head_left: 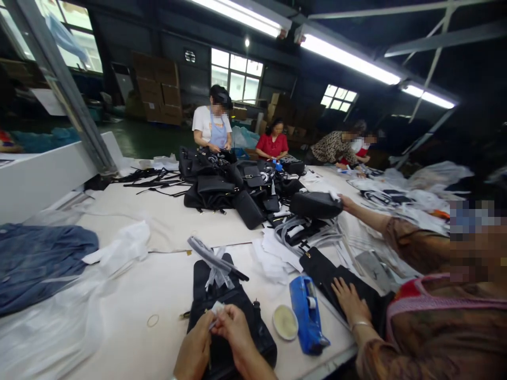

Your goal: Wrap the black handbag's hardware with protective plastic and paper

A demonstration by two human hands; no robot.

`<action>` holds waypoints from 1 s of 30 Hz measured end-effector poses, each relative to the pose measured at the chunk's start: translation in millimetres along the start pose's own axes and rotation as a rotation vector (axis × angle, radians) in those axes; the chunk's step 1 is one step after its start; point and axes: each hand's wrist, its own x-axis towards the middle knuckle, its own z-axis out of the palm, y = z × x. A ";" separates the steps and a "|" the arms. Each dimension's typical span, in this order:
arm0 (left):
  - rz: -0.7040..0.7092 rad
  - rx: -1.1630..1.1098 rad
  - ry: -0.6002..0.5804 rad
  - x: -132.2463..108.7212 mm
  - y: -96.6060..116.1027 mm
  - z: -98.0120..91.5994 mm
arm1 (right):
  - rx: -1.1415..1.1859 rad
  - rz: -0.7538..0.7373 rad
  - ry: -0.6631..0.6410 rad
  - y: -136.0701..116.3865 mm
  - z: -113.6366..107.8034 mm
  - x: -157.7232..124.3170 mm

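Observation:
A black bag (255,330) lies flat on the table right in front of me. Over it, my left hand (195,344) and my right hand (236,330) meet, the fingers of both closed in a pinch on a small piece of white wrapping (217,307). Whether that piece is paper or thin plastic I cannot tell. At the bag's far end, a handle in grey wrapping (212,257) rises at a slant, with clear plastic (219,277) bunched beneath it. A gold-coloured metal fitting (184,315) sticks out at the bag's left side.
Right of the bag are a round pale dish (285,322) and a blue tape dispenser (307,316). A co-worker's hand (350,298) rests on another black bag (328,272). Black bags (216,190) are heaped ahead. Plastic sheeting (51,322) and dark cloth (43,261) lie left.

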 end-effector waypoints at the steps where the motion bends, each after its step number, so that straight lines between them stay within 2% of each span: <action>1: -0.008 -0.014 -0.007 -1.0 1.2 -0.1 | -0.041 -0.007 0.031 1.9 -1.8 2.4; 3: -0.029 -0.084 -0.047 -2.5 8.6 -2.2 | -0.106 -0.025 0.084 5.2 -6.3 6.8; 6: -0.117 -0.301 -0.125 -0.2 25.5 -7.5 | -0.146 -0.079 0.086 8.3 -11.0 11.4; 8: -0.228 -0.451 -0.098 4.5 34.6 -9.2 | -0.179 -0.128 0.074 9.6 -10.6 13.0; 10: -0.330 -0.538 -0.005 9.4 39.4 -8.6 | -0.238 -0.170 0.066 10.1 -7.4 13.1; 13: -0.403 -0.588 0.047 13.1 41.3 -7.9 | -0.354 -0.244 0.056 7.4 -2.9 9.5; 17: -0.450 -0.629 -0.030 10.7 41.5 -12.1 | -0.470 -0.349 -0.016 -0.8 -5.5 1.4; 23: -0.467 -0.638 -0.093 10.0 39.8 -15.0 | -0.432 -0.309 -0.159 -7.7 -15.4 -9.9; 26: -0.459 -0.625 -0.093 11.3 40.4 -16.9 | -0.477 -0.314 -0.115 -18.0 -36.3 -18.9; 28: -0.464 -0.633 -0.089 11.5 41.5 -19.1 | -0.501 -0.325 0.037 -31.8 -67.5 -26.0; 30: -0.482 -0.645 -0.077 10.9 42.1 -21.1 | -0.523 -0.335 0.260 -49.6 -113.8 -33.4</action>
